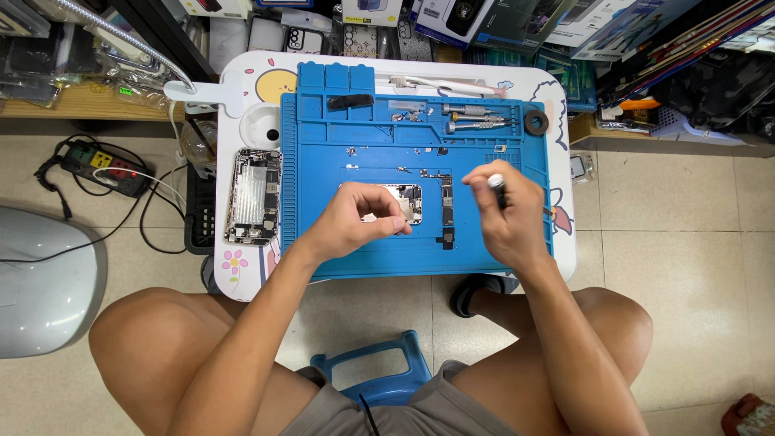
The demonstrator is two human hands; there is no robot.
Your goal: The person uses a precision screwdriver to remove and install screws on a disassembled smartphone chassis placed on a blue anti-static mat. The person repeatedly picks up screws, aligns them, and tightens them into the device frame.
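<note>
Blue silicone covers most of the small white table [242, 278] as a work mat [323, 242], and the shallow trays along its far edge hold two metal screwdrivers [476, 115], a flat black piece [349, 102] and a few tiny parts. One opened phone shell [393, 202] lies in the middle of the mat, under the left hand [355, 222], whose curled fingers press on its near edge and pin it flat. Just right of the shell lies one long, narrow circuit board [446, 211], untouched. The right hand [508, 218] is closed around a third screwdriver [496, 187], its silver cap showing above the knuckles; the tip is hidden. A second stripped phone frame [253, 196] rests on the table left of the mat, and a black tape roll [536, 122] sits beyond the mat's far right corner.
</note>
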